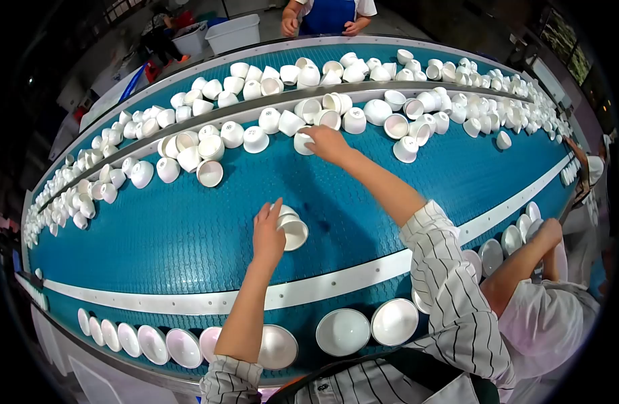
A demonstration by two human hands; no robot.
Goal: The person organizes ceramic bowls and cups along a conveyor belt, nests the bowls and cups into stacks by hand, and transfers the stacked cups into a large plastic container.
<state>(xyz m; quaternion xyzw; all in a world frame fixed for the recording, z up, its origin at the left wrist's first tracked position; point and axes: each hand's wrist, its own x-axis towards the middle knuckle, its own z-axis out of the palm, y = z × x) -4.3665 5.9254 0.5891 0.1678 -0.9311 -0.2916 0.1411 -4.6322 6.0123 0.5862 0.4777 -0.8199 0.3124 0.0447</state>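
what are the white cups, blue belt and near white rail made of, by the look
White cups: probably glazed ceramic, from their smooth, shiny surfaces.
Blue belt: likely satin plastic, with fine repeating texture and streaky reflections.
Near white rail: smooth plastic or painted metal, dotted with apparent fasteners; can't tell which.

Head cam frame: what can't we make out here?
1) Head view: exact count of nested cups in the left hand; the hand covers part of them.
2) Head view: whether the right hand grips its white cup or only touches it; the fingers hide the contact.
3) Head view: count of the far-right cup pile; too small and crowded.
4) Head view: head of the blue-aproned person; cut off by the top edge.
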